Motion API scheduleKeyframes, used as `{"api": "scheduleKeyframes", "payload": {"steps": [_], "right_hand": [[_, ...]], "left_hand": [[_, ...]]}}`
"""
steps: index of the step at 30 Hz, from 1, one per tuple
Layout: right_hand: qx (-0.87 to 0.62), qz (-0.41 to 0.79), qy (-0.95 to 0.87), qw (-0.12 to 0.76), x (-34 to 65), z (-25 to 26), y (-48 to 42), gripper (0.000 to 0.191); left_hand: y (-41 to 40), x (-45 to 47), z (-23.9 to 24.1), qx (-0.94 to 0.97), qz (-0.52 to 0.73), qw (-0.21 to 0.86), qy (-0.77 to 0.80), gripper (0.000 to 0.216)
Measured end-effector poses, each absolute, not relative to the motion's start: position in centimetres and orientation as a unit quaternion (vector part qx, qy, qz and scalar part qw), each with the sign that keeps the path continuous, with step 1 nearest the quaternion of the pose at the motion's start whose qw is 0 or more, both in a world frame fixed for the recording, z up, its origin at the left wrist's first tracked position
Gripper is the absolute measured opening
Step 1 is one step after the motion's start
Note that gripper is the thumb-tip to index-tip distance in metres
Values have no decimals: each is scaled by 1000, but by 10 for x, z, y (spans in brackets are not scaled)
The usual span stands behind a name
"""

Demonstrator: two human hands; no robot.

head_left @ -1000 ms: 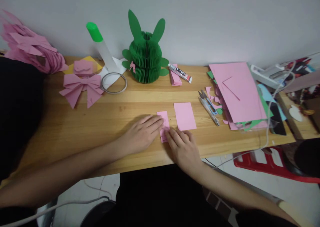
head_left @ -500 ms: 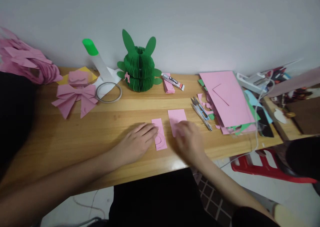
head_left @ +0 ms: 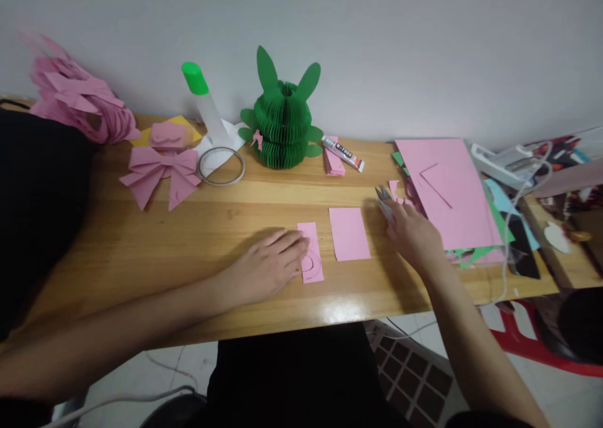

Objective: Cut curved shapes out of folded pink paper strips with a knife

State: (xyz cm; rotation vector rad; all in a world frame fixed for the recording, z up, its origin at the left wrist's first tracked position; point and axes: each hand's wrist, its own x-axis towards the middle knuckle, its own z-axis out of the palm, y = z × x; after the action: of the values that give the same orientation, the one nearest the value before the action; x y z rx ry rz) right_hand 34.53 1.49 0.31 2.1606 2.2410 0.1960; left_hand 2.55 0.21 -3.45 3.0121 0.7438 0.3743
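Note:
My left hand lies flat, its fingertips resting on a narrow pink paper strip with a curved line on it. To the right of the strip, a pink paper rectangle lies untouched on the wooden table. My right hand has its fingers closed around a pair of thread snips, blades pointing away from me. The snips' handles are mostly hidden under the hand. Pink paper scraps lie just beyond those fingers.
A green honeycomb-paper rabbit stands near the wall, with a glue tube beside it. Leftward are a tape ring, a green-capped bottle and a pink paper bow. Stacked pink sheets lie at right.
My right hand has moved right, off the pink rectangle and onto the snips. My left hand stays on the strip. The whole view has shifted a little.

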Motion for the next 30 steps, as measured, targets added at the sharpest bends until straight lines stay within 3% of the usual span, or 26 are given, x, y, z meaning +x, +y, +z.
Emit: {"api": "scheduleKeyframes", "payload": {"steps": [2, 4, 7, 9, 13, 19, 25, 30], "right_hand": [[683, 23, 728, -56, 344, 12, 16, 41], [651, -53, 735, -182, 337, 23, 19, 34], [572, -243, 669, -408, 312, 34, 24, 26], [507, -370, 604, -491, 288, 34, 27, 23], [488, -478, 578, -446, 245, 20, 30, 14], [515, -478, 592, -394, 226, -3, 27, 48], [597, -457, 552, -360, 222, -13, 32, 19], [612, -462, 541, -346, 221, -17, 34, 18]], "left_hand": [[2, 25, -34, 964, 124, 0, 236, 30], [2, 25, -33, 964, 125, -13, 233, 28], [2, 25, -33, 963, 132, -29, 231, 27], [2, 25, -33, 964, 136, -29, 229, 27], [2, 26, -34, 962, 141, -20, 233, 29], [1, 24, -38, 959, 151, 13, 239, 29], [0, 23, -36, 956, 150, 49, 247, 32], [1, 25, -33, 951, 158, 73, 256, 31]]}}
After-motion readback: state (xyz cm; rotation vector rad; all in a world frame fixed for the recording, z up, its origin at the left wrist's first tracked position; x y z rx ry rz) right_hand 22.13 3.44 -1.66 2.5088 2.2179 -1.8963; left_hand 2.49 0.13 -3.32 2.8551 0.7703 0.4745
